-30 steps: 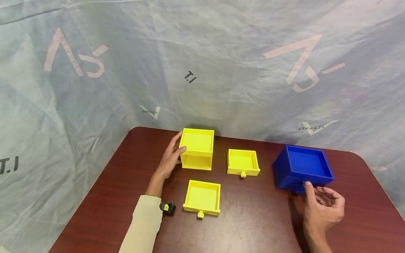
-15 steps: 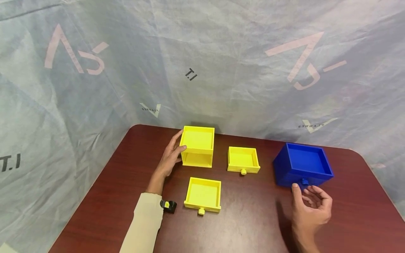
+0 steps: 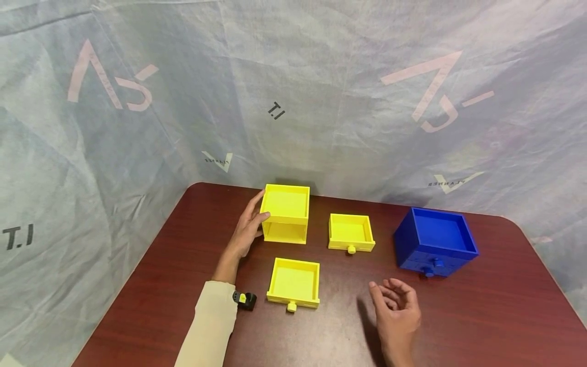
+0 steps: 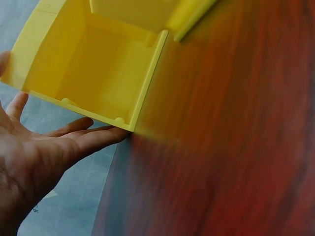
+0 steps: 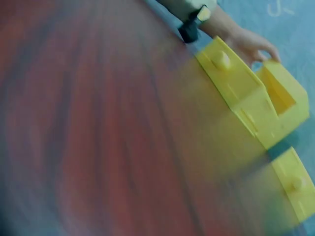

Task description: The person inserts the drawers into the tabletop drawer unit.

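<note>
At the back of the table a yellow cabinet shell stands with its lower front compartment hollow. My left hand holds it at its left side, thumb over the front top edge and fingers along the side wall; the left wrist view shows these fingers against the wall. Two yellow drawers with round knobs lie apart: a front drawer and a right drawer. My right hand, holding nothing, hovers over the table with loosely curled fingers. Behind it to the right is a blue cabinet, its drawers in place.
The dark red wooden table has rounded back corners. A grey printed cloth hangs close behind it and along the left. A black wrist device sits on the left cuff.
My right hand has left the blue cabinet's knob and moved left and toward the front. My left hand stays on the yellow cabinet, and the yellow drawers have not moved.
</note>
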A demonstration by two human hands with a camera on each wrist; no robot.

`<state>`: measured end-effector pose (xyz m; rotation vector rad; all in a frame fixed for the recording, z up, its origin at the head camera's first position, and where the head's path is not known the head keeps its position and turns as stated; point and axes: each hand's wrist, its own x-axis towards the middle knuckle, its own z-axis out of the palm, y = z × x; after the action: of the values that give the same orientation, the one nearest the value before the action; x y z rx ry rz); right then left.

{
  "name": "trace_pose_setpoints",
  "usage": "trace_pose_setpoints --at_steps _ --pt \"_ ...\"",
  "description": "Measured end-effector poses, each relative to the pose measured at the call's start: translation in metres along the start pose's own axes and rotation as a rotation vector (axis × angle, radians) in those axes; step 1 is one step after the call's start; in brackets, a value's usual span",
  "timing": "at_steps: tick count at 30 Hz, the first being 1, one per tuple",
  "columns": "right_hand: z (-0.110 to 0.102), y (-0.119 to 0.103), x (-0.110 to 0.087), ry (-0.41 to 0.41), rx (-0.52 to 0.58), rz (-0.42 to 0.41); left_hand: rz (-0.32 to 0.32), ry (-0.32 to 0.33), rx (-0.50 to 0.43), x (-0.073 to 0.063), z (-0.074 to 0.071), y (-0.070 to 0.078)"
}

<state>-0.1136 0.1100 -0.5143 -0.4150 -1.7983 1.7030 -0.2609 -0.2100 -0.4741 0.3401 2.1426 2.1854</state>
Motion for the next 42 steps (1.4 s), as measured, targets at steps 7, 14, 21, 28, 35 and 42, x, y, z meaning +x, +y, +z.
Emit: trace_pose_setpoints --at_steps 7,14,21,28,35,42 --pt "0.010 -0.005 -0.022 -0.079 -0.042 0.086 0.023 0.013 0.000 0.005 -0.003 -0.018" --pt "0.021 -0.011 -0.051 -0.236 -0.182 0.175 0.035 0.032 0.009 0.004 -0.003 -0.017" --pt "0.036 -0.020 -0.076 -0.446 -0.261 0.308 0.038 0.031 -0.001 0.004 -0.004 -0.018" --pt "0.049 -0.021 -0.084 -0.443 -0.241 0.297 0.034 0.027 0.002 0.005 -0.004 -0.020" --pt "0.058 -0.021 -0.094 -0.453 -0.312 0.207 0.033 0.043 0.016 0.004 -0.005 -0.019" --pt "0.068 -0.020 -0.103 -0.409 -0.310 0.141 0.027 0.026 0.029 0.004 -0.005 -0.017"
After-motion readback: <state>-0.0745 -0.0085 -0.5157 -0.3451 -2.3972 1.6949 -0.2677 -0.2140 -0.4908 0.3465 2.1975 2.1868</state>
